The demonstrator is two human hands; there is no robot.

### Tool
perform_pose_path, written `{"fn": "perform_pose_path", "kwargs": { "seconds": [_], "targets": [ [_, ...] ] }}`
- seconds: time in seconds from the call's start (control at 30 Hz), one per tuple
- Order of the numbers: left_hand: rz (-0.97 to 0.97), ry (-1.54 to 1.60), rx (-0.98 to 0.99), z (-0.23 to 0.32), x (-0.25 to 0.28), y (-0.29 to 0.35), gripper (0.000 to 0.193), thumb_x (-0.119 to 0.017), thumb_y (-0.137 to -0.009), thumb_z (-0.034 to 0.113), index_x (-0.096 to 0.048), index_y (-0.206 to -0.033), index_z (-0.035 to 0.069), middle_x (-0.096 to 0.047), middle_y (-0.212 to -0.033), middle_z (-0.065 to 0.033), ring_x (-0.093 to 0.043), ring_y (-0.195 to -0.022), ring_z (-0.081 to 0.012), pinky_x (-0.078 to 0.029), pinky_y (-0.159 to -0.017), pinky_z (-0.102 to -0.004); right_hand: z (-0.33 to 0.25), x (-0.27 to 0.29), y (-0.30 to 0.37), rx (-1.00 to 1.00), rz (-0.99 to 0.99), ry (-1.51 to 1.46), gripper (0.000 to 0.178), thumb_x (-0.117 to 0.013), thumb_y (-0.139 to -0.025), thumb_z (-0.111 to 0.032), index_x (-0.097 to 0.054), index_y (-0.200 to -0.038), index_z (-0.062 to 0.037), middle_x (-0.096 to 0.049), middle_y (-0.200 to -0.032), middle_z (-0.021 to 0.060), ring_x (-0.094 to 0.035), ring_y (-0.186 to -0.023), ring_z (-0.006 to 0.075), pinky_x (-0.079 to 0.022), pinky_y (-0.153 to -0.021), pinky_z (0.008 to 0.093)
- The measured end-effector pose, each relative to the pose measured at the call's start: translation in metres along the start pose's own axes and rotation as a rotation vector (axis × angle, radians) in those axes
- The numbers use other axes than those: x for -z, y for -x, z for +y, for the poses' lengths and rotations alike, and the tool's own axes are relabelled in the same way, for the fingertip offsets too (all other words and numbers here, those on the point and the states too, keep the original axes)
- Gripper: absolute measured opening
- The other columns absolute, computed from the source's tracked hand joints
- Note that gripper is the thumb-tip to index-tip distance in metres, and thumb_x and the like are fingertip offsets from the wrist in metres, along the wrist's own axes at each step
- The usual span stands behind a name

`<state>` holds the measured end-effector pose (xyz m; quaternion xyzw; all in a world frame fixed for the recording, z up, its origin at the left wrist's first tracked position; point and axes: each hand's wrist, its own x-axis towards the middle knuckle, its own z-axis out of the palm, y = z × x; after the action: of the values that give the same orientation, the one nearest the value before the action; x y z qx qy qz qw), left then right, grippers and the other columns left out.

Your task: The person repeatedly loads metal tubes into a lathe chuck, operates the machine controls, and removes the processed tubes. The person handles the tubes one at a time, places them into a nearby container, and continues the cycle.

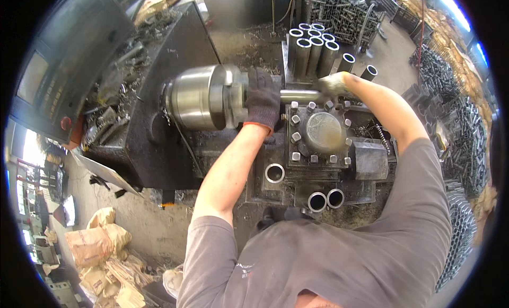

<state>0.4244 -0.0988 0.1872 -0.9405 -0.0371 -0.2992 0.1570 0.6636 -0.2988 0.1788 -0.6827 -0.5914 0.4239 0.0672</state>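
Note:
A shiny metal tube (pixel 299 96) lies level between the steel lathe chuck (pixel 196 98) and my right hand. My left hand (pixel 263 98), in a dark knit glove with an orange cuff, is closed over the tube beside the chuck's front. At the tube's other end is my right hand (pixel 334 85) in a pale glove. Motion smears its fingers, so their grip does not show. Just nearer to me sits the square tool post (pixel 322 133), with bolts around its round top. Both of its sides are below the level of my hands.
Several upright tubes (pixel 315 50) stand behind the tool post. Nearer me stand a single tube (pixel 274 173) and two more tubes (pixel 325 200). Dark machine housing (pixel 169 58) rises on the left. Torn paper sacks (pixel 98 241) lie lower left; metal parts (pixel 466 138) are heaped at right.

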Motion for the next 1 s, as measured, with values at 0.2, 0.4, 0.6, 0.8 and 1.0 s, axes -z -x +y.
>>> {"fn": "perform_pose_path", "kwargs": {
  "seconds": [0.2,0.4,0.6,0.8,1.0],
  "targets": [
    [0.050,0.692,0.073,-0.039,0.104,0.075,0.059,-0.082,-0.087,0.029,-0.066,-0.139,0.006,-0.058,-0.153,-0.0218,-0.052,-0.147,-0.0384,-0.038,-0.126,-0.0515,0.020,-0.073,0.062,-0.348,0.638,0.262,0.044,-0.077,-0.084,-0.020,-0.069,-0.123,-0.0001,-0.076,-0.100,0.0246,-0.075,-0.095,0.0426,-0.060,-0.082,0.0489],
    [-0.371,1.155,0.483,0.023,0.133,0.191,0.054,-0.087,-0.085,0.016,-0.067,-0.133,0.005,-0.075,-0.126,-0.0099,-0.072,-0.115,-0.0243,-0.060,-0.094,-0.0396,-0.099,-0.005,0.072,-0.348,0.760,0.482,0.045,-0.079,-0.090,-0.028,-0.070,-0.126,-0.0023,-0.078,-0.103,0.0233,-0.077,-0.096,0.0404,-0.062,-0.086,0.0482],
    [-0.427,1.455,0.790,0.031,0.124,0.158,0.027,-0.078,-0.091,0.015,-0.068,-0.112,0.003,-0.071,-0.091,-0.0053,-0.069,-0.082,-0.0157,-0.057,-0.072,-0.0341,-0.277,0.002,0.078,0.347,0.780,0.723,0.049,-0.069,-0.094,-0.012,-0.062,-0.141,-0.0043,-0.077,-0.108,0.0164,-0.077,-0.082,0.0288,-0.065,-0.076,0.0389],
    [-0.695,1.702,0.523,-0.034,0.168,0.052,0.058,-0.080,-0.094,0.035,-0.064,-0.137,-0.002,-0.076,-0.116,-0.0135,-0.073,-0.102,-0.0212,-0.058,-0.095,-0.0396,-0.277,-0.001,0.060,0.459,0.695,0.736,0.018,-0.064,-0.082,-0.004,-0.068,-0.099,-0.0079,-0.069,-0.079,0.0098,-0.071,-0.069,0.0269,-0.060,-0.062,0.0379],
    [-0.144,1.405,0.717,-0.049,0.146,0.140,0.053,-0.076,-0.095,0.022,-0.064,-0.143,0.002,-0.074,-0.126,-0.0146,-0.071,-0.114,-0.0223,-0.056,-0.101,-0.0380,-0.174,0.018,0.067,-0.482,0.484,0.666,0.037,-0.086,-0.077,-0.036,-0.081,-0.103,-0.0109,-0.079,-0.088,0.0166,-0.079,-0.084,0.0346,-0.063,-0.075,0.0448]
  ]
}}
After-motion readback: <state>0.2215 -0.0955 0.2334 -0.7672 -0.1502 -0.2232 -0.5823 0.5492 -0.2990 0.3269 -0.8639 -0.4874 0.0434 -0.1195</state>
